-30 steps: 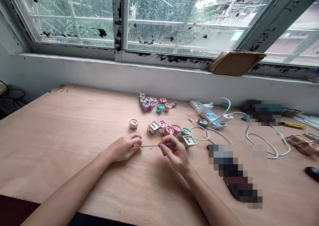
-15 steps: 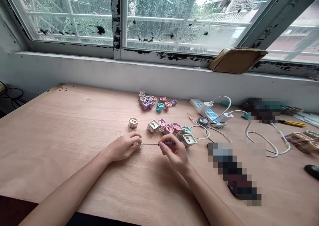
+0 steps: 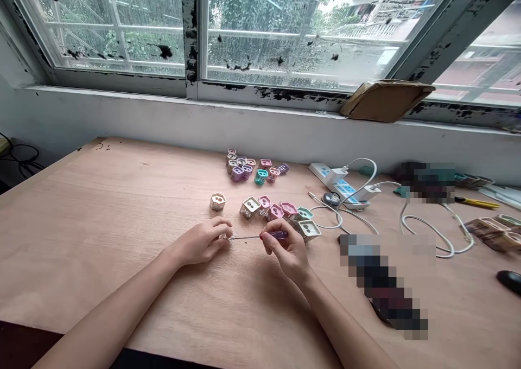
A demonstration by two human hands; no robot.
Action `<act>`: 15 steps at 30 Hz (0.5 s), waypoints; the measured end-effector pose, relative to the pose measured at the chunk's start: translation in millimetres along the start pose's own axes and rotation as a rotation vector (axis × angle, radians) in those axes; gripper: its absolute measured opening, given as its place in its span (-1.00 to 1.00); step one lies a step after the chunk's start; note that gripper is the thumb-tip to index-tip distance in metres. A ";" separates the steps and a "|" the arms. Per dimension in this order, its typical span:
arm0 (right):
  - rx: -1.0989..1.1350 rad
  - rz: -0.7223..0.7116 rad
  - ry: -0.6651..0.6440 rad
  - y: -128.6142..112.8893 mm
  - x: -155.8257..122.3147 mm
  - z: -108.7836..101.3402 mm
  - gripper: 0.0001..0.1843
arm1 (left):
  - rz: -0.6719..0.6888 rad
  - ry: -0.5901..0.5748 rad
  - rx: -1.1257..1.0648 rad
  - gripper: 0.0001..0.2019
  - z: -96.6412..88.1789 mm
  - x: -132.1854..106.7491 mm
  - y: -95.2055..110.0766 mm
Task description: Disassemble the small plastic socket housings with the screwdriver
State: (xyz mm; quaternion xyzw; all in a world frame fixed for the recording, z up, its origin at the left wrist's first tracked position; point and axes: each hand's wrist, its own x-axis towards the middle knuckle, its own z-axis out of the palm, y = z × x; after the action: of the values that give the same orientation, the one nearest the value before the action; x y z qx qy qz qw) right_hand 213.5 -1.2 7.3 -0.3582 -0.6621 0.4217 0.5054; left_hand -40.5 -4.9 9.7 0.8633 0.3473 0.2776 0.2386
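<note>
My right hand (image 3: pixel 288 249) is closed around the dark purple handle of a screwdriver (image 3: pixel 279 234). Its thin metal shaft points left, and the tip meets a small pale piece (image 3: pixel 228 238) pinched in my left hand (image 3: pixel 207 240). Fingers hide most of that piece, so its kind does not show. Just beyond the left hand stands a small cream box-like piece (image 3: pixel 217 202) with round holes in its top. Past the screwdriver is a cluster of similar pieces, among them a pink one (image 3: pixel 288 210) and a cream one (image 3: pixel 309 229) close to my right hand.
Farther back sits a group of purple, teal and pink pieces (image 3: pixel 237 173). A white power strip (image 3: pixel 340 186) with plugs and looping white cables lies to the right, near a yellow cutter (image 3: pixel 477 202). More pieces (image 3: pixel 492 232) and a black mouse (image 3: pixel 508 280) are at far right.
The screwdriver and my right hand have shifted very slightly right. Otherwise both hands keep the same hold, and the objects on the table stay put.
</note>
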 end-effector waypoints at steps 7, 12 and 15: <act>-0.005 -0.005 -0.001 0.8 -1.7 1.1 -0.70 | 0.004 0.006 -0.007 -0.88 0.0 -0.7 -1.6; 0.068 0.036 0.011 -3.4 0.9 4.5 -0.72 | 0.001 0.014 -0.004 -0.89 -0.2 -1.2 -0.3; 0.097 0.044 0.019 -4.8 2.5 5.9 -0.74 | 0.004 0.019 -0.006 -0.89 0.3 -1.4 -0.1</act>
State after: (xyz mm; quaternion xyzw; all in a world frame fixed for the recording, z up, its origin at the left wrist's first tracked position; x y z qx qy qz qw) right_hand 206.9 -2.0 11.9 -0.3516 -0.6280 0.4610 0.5191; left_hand -41.2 -5.9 9.1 0.8606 0.3469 0.2873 0.2376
